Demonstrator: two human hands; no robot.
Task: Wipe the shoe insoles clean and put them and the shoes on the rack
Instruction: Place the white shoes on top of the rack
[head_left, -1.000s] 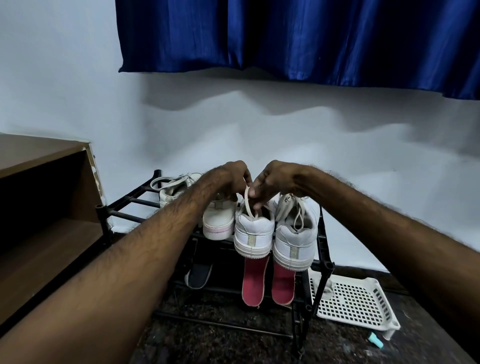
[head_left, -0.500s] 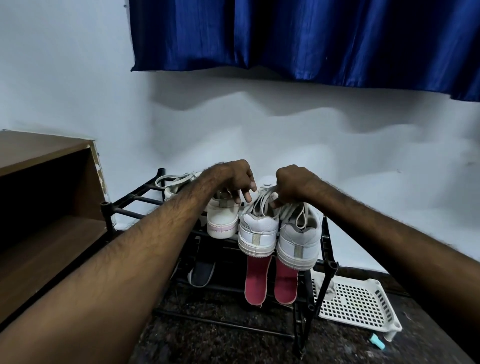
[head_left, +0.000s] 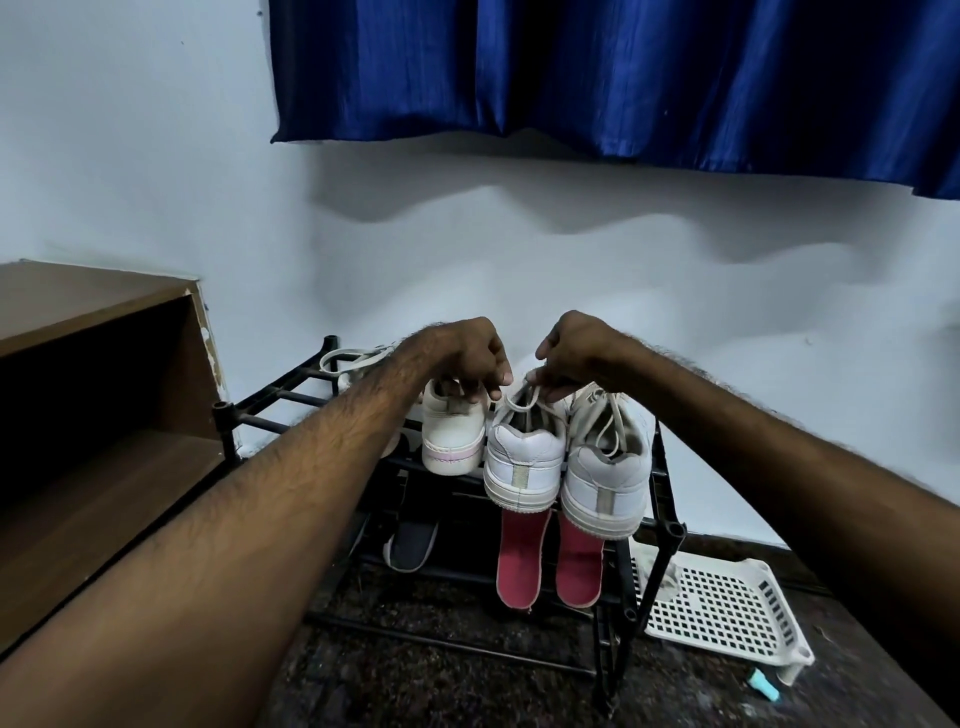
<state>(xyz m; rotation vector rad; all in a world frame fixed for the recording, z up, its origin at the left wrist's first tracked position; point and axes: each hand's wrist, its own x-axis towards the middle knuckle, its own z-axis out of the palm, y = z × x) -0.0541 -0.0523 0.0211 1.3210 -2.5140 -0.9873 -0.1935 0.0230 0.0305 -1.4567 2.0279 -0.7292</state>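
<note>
I read the left hand as hovering over the top tier of the black rack, fingers curled downward, with the fingertips at the collar of a white shoe with a pink sole stripe. I cannot tell whether it grips anything. The right hand is closed in a pinch: thumb and fingers hold the lace of the left sneaker, and the lace rises as a loop from the shoe opening to the fingertips. The right sneaker stands touching it on the side nearer the rack's end post. Both white sneakers sit on the top tier with their heels toward me, overhanging the front bar. The two red insoles stand side by side on the tier below, directly under the sneakers, with their upper ends hidden behind the heels. A dark flat item lies on the same lower tier beside them, under the pink-striped shoe; I cannot tell whether it is a slipper or another insole. A strappy pale sandal sits at the far end of the top tier, partly hidden by the left forearm. A white perforated tray lies on the dark floor beside the rack. A wooden shelf unit stands on the opposite side of the rack. A blue curtain hangs above on the wall.
</note>
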